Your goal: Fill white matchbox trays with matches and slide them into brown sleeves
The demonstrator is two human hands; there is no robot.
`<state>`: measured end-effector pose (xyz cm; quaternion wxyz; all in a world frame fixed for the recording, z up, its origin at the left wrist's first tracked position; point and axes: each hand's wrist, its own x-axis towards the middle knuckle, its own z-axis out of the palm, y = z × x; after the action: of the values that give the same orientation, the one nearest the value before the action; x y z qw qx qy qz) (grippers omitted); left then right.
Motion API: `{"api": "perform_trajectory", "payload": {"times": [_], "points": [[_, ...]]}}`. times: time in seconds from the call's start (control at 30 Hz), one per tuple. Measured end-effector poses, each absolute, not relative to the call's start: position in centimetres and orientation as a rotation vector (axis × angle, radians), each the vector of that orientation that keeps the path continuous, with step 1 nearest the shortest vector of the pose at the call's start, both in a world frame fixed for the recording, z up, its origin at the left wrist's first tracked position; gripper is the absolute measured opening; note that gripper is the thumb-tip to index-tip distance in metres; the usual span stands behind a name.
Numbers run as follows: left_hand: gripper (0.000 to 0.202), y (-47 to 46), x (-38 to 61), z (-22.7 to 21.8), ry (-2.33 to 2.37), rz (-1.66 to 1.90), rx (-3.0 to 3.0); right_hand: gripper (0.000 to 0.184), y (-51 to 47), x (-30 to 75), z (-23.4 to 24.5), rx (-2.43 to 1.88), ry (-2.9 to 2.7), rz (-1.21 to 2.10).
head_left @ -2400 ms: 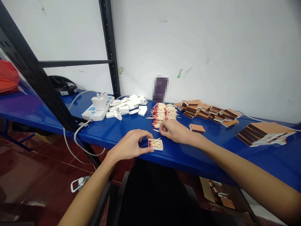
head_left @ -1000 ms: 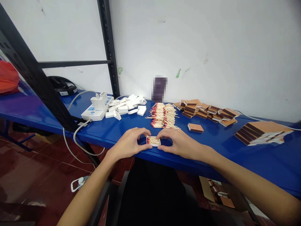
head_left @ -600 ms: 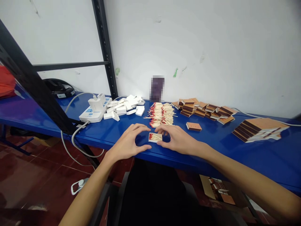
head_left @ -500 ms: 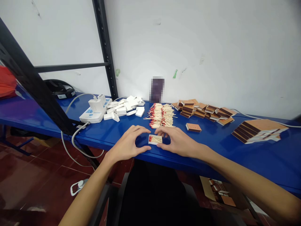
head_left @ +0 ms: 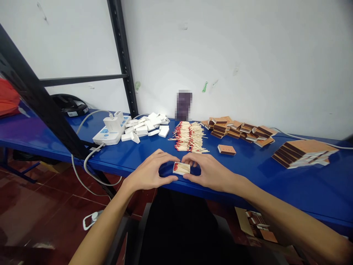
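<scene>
A small white matchbox tray (head_left: 182,173), filled with red-tipped matches, is between my hands near the front edge of the blue table. My left hand (head_left: 150,171) curves around its left end, thumb at the near corner and fingers at the far one. At the right end, my right hand (head_left: 211,171) grips it between thumb and fingers. Just beyond lies a heap of loose matches (head_left: 190,137), their red heads in rows. One orange-brown matchbox sleeve (head_left: 227,149) lies apart, right of that heap.
White empty trays (head_left: 146,127) are heaped at the left beside a power strip (head_left: 107,137). Matchbox sleeves (head_left: 239,129) pile up at the back right, and stacked matchboxes (head_left: 303,152) stand farther right. A black rack post (head_left: 124,55) rises at left. Below the table is an open carton (head_left: 244,221).
The tray has shifted slightly toward me, and the matches in it now lie more evenly and look fuller. Both hands have closed in on it a little.
</scene>
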<state>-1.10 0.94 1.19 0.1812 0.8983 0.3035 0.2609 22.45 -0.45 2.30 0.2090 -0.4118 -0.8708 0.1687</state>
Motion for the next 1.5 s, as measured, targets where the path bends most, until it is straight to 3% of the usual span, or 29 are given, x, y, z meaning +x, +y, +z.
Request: {"api": "perform_trajectory", "payload": {"times": [0.17, 0.27, 0.43, 0.67, 1.03, 1.5], "points": [[0.032, 1.0, -1.1, 1.0, 0.848, 0.714, 2.536, 0.043, -0.6, 23.7, 3.1, -1.127, -2.404, 0.668], [0.035, 1.1, -1.1, 1.0, 0.864, 0.723, 2.517, 0.05, -0.1, 26.5, 3.8, -1.263, -2.373, 0.575], [0.042, 1.1, -1.0, 1.0, 0.858, 0.685, 2.538, 0.036, 2.4, 30.8, 3.2, -1.499, -2.398, 0.11], [0.031, 1.1, -1.1, 0.8, 0.858, 0.668, 2.586, 0.026, 4.1, 29.2, 1.5, -1.49, -2.462, 0.022], [0.03, 1.2, -1.5, 1.0, 0.671, 0.64, 2.605, 0.016, 4.8, 27.6, 1.3, -1.383, -2.48, 0.085], [0.031, 1.1, -1.3, 0.6, 0.868, 0.702, 2.607, 0.02, 1.6, 28.1, 1.5, -1.263, -2.491, 0.236]]}}
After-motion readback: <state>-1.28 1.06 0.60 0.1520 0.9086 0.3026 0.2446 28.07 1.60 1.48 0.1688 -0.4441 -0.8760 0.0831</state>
